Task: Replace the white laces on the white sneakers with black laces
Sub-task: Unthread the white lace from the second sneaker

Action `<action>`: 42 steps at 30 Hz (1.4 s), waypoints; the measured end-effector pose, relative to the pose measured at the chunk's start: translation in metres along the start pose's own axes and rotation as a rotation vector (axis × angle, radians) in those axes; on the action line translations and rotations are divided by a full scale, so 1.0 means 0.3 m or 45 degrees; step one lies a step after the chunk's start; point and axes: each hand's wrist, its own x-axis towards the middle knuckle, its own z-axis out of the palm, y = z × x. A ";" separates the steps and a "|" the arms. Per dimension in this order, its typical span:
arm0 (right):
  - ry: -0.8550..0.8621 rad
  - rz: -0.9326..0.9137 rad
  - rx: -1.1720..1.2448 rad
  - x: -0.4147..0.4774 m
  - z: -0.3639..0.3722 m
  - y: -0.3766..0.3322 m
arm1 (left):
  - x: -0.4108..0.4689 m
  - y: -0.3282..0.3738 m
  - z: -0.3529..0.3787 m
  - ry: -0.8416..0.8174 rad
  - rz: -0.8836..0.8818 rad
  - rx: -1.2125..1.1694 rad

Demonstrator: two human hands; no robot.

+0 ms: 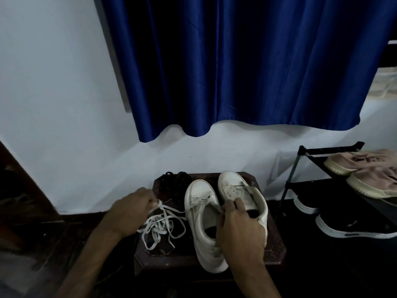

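White lace (161, 227) lies in a loose tangle just below the left hand (131, 211), which pinches one strand and draws it sideways, away from the shoes. The right hand (238, 226) curls over the sneakers (199, 194) on the bench (277, 248), probably bracing them so the pull frees lace instead of dragging a shoe. A few crossings are threaded by the right thumb; the shoe under the fingers looks unlaced. Black laces (177, 179) wait beyond the left hand.
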 end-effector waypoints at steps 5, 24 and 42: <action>-0.007 -0.058 -0.044 0.008 -0.019 -0.023 | -0.011 0.083 0.114 0.015 0.235 -0.513; -0.184 -0.492 0.045 0.157 0.038 0.003 | 0.030 0.186 0.366 0.378 0.379 -1.043; -0.865 -0.847 0.278 0.353 -0.068 -0.031 | 0.041 0.185 0.370 0.440 0.342 -0.954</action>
